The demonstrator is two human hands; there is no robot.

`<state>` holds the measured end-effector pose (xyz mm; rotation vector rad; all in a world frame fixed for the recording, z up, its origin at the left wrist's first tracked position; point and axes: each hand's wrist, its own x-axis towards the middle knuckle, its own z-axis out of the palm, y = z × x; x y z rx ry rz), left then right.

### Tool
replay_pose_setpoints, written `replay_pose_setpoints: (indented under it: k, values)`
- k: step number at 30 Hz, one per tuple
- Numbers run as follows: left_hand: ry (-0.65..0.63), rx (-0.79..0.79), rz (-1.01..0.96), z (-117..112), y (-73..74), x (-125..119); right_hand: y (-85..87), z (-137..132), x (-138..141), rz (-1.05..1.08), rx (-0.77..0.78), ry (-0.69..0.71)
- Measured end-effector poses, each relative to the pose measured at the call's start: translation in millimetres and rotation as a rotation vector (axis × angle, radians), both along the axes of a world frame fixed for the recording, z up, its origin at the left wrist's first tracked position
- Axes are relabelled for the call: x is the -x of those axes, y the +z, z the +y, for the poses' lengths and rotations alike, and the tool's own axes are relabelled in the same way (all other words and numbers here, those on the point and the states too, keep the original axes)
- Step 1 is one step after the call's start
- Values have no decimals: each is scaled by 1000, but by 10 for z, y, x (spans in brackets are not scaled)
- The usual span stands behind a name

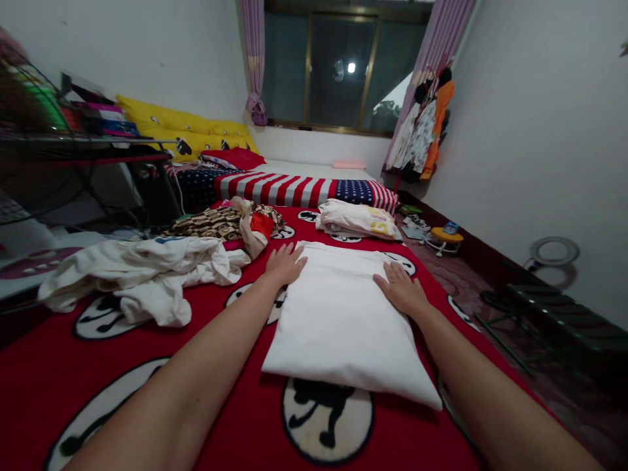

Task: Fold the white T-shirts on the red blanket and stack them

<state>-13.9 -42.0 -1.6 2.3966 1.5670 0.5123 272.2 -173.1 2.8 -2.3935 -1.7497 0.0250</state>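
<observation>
A folded white cloth (343, 320) lies flat on the red bed cover (122, 366) in front of me. My left hand (284, 263) rests palm down on its far left corner, fingers spread. On the cloth's right edge lies my right hand (401, 288), also flat with fingers apart. Neither hand grips anything.
A heap of crumpled white garments (142, 275) lies to the left, a leopard-print piece (220, 222) behind it. A folded white and yellow garment (358, 219) sits beyond the cloth. Yellow pillows (186, 131), a striped flag blanket (294, 188), a desk at left, hanging clothes (426, 124) and floor clutter at right.
</observation>
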Motion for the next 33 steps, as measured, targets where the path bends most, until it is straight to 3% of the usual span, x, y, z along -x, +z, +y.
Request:
replay_pose_setpoints:
  k: [4, 6, 9, 11, 13, 17, 22, 25, 28, 33]
  values:
    - [102, -27, -46, 1, -28, 109, 182, -329, 21, -126, 82, -8]
    - [114, -59, -76, 4, -40, 121, 301, -568, 163, -179, -2, 56]
    - [108, -105, -121, 10, -50, 142, 409, -1001, 574, -79, -237, 361]
    - [88, -125, -145, 14, -49, 172, 404, -1269, 892, 20, -178, 608]
    - [66, -141, -163, 14, -44, 203, 353, -1450, 1144, 24, -100, 722]
    - [42, -165, -195, 6, -36, 230, 212, -1483, 1317, -72, -74, 742]
    - [41, -166, -253, 11, -54, 218, 35, -1286, 1214, -207, -224, 792]
    - [48, -163, -278, 19, -63, 221, 24, -1184, 1142, -157, -279, 829]
    - [40, -164, -293, 15, -52, 237, 239, -1058, 1081, 62, -259, 696]
    - [14, -160, -312, 1, -16, 258, 1055, -787, 911, 579, -398, 386]
